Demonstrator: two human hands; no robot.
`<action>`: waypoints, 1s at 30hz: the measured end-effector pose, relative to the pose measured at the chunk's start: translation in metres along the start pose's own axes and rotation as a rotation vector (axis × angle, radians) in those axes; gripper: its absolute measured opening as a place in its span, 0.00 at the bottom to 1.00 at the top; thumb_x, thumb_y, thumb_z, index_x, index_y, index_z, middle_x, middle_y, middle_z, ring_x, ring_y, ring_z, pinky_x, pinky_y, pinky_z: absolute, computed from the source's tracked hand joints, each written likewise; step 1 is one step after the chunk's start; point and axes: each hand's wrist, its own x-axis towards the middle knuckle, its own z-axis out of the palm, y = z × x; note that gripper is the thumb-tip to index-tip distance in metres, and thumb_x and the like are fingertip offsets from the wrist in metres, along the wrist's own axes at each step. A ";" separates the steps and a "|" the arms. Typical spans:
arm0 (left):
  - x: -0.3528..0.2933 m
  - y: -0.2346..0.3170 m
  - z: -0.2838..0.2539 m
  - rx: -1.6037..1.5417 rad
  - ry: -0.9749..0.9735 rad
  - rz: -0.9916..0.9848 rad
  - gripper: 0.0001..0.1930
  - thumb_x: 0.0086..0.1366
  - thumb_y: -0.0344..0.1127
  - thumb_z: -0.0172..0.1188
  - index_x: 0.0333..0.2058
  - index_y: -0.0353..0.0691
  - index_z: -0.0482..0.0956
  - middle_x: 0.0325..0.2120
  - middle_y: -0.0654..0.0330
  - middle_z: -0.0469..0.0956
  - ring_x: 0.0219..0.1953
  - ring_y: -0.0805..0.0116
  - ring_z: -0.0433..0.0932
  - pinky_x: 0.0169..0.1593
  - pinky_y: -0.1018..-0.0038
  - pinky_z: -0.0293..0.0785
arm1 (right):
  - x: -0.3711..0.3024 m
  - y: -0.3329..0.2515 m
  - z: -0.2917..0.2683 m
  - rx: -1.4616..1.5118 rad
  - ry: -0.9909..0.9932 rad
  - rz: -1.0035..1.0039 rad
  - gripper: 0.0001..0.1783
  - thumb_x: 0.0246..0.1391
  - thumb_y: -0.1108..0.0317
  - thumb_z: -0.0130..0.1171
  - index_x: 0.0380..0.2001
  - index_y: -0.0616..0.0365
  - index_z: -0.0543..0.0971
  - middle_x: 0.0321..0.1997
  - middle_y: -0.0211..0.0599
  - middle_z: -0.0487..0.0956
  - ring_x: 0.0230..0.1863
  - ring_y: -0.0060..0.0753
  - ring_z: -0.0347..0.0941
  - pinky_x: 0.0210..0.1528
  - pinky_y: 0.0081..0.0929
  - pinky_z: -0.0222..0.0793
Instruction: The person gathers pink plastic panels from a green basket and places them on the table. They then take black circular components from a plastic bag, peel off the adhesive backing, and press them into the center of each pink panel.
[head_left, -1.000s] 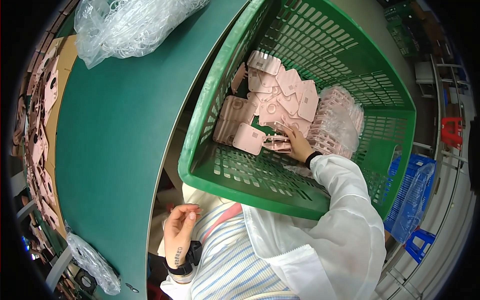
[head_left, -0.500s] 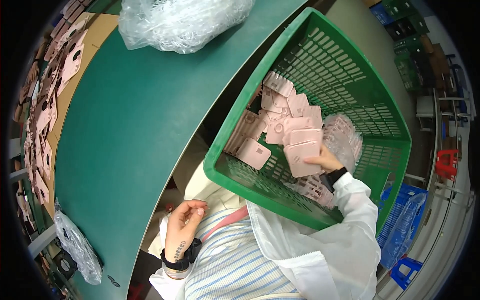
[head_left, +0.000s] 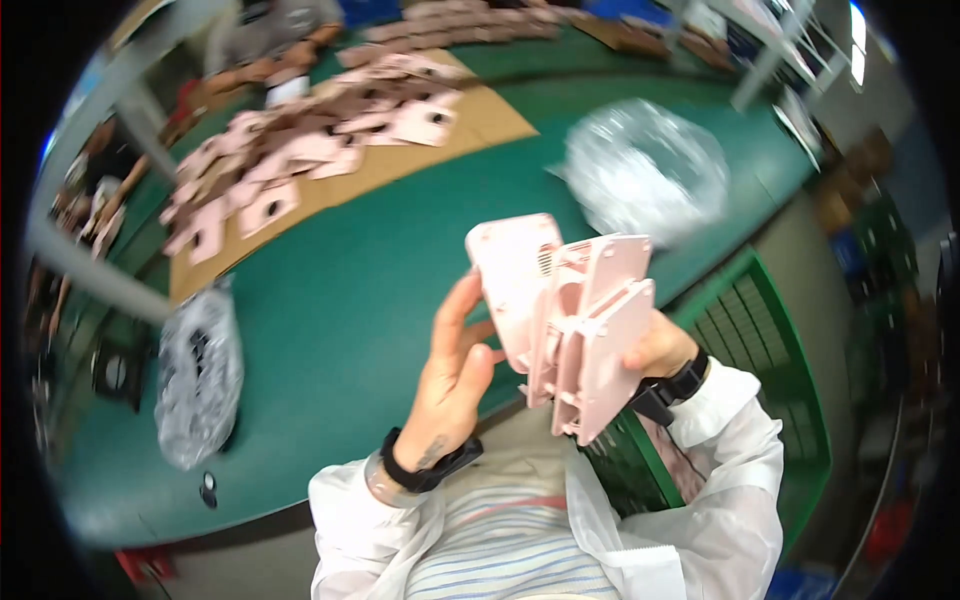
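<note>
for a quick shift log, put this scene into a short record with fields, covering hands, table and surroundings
right hand: firm grip on a stack of pink plastic parts, raised in front of the body
left hand: open at the stack's left edge; contact unclear
surface: green table
table, far left: cardboard sheet bearing more pink pieces
table, far right: clear bag with whitish contents
table, near left: clear wrap with dark contents
right side: green slotted basket
</note>
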 end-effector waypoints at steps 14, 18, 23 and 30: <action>0.006 0.048 -0.216 0.987 0.323 -0.644 0.23 0.63 0.35 0.54 0.55 0.34 0.66 0.42 0.49 0.74 0.44 0.69 0.75 0.43 0.75 0.71 | 0.196 0.063 -0.020 0.144 -0.113 0.359 0.31 0.49 0.75 0.61 0.57 0.62 0.63 0.55 0.43 0.71 0.56 0.38 0.69 0.58 0.36 0.66; 0.026 0.019 -0.201 1.263 0.376 -0.198 0.24 0.61 0.35 0.56 0.54 0.31 0.66 0.45 0.46 0.72 0.44 0.65 0.74 0.43 0.73 0.72 | 0.188 0.069 -0.032 0.156 -0.026 0.297 0.30 0.50 0.76 0.59 0.57 0.64 0.63 0.54 0.45 0.72 0.52 0.40 0.73 0.55 0.39 0.70; 0.055 -0.028 -0.165 0.885 0.477 -0.049 0.25 0.61 0.35 0.59 0.52 0.26 0.66 0.46 0.45 0.72 0.44 0.64 0.74 0.42 0.72 0.73 | 0.188 0.068 -0.037 0.202 -0.029 0.348 0.36 0.50 0.79 0.58 0.61 0.60 0.56 0.57 0.43 0.69 0.57 0.38 0.68 0.60 0.33 0.65; 0.080 -0.041 -0.161 0.268 0.386 -0.273 0.22 0.62 0.37 0.60 0.48 0.25 0.70 0.34 0.57 0.77 0.33 0.74 0.75 0.37 0.77 0.73 | 0.192 0.066 -0.042 0.144 0.001 0.229 0.36 0.50 0.81 0.56 0.62 0.60 0.56 0.58 0.45 0.68 0.57 0.41 0.69 0.58 0.36 0.67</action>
